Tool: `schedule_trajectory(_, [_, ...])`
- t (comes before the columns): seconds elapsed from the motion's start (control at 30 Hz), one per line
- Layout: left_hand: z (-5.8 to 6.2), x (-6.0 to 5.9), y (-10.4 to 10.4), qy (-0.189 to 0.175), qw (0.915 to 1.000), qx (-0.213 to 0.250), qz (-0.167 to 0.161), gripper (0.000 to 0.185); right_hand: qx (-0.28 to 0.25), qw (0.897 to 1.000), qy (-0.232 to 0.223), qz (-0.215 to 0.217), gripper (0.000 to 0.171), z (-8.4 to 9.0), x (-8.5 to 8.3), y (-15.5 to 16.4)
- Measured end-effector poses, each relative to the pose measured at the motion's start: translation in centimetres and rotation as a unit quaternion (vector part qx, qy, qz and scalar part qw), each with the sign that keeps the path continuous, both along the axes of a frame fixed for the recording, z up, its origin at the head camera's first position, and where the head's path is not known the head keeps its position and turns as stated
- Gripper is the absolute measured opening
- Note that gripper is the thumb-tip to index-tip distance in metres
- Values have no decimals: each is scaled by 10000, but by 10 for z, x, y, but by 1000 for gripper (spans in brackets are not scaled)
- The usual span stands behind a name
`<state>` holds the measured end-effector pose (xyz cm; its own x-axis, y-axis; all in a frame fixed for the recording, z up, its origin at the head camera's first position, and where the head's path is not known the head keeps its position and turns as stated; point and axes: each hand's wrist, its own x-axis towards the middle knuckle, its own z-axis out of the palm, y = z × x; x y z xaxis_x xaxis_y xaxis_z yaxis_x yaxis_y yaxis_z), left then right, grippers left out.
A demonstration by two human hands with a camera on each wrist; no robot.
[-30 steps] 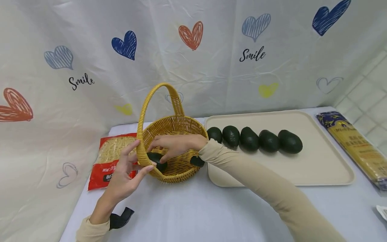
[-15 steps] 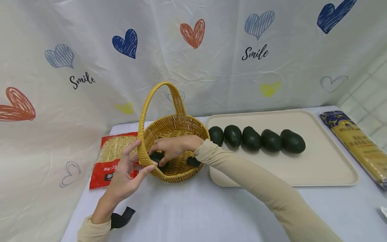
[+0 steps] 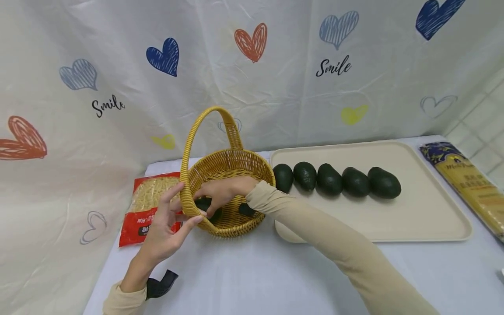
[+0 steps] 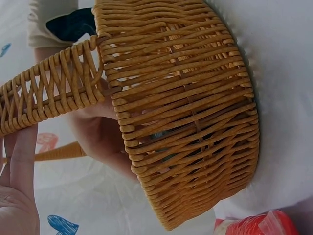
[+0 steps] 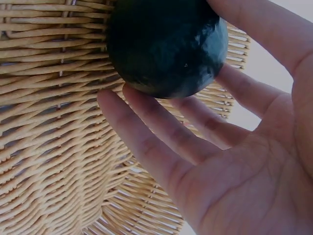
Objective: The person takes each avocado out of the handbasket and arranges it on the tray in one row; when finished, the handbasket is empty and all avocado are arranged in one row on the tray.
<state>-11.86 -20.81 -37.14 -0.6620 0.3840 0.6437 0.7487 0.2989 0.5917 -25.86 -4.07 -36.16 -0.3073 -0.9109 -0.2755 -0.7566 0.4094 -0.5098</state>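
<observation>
Heart-print backdrop; avocado [image 5: 166,46] inside basket [image 3: 230,168], at right hand's [image 3: 220,192] fingertips.

Backdrop is a wrinkly white sheet [image 3: 252,87] hung behind the table, printed with scribbled hearts in navy, orange-red, pale blue and yellow, plus the word "Smile" in black script in a couple of spots. It drapes down along the left side too. Off to the right there's a bit of white tiled wall [image 3: 478,127] peeking out past the sheet. The table [image 3: 252,271] has a plain, pale bluish-white cover. Lighting is soft and even, with only faint shadows.
</observation>
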Motion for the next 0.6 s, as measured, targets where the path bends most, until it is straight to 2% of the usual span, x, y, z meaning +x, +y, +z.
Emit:
schedule_trajectory(0.17, [-1, 2, -3, 28, 10000, 7, 83, 82, 26, 9997, -233, -55, 66, 0, -1, -7])
schedule_trajectory(0.37, [-1, 0, -1, 64, 9999, 77, -39, 79, 64, 9991, -368, -181, 63, -3, 0, -9])
schedule_trajectory(0.6, [-1, 0, 1, -2, 10000, 61, -38, 83, 103, 9999, -65, -26, 60, -3, 2, -7])
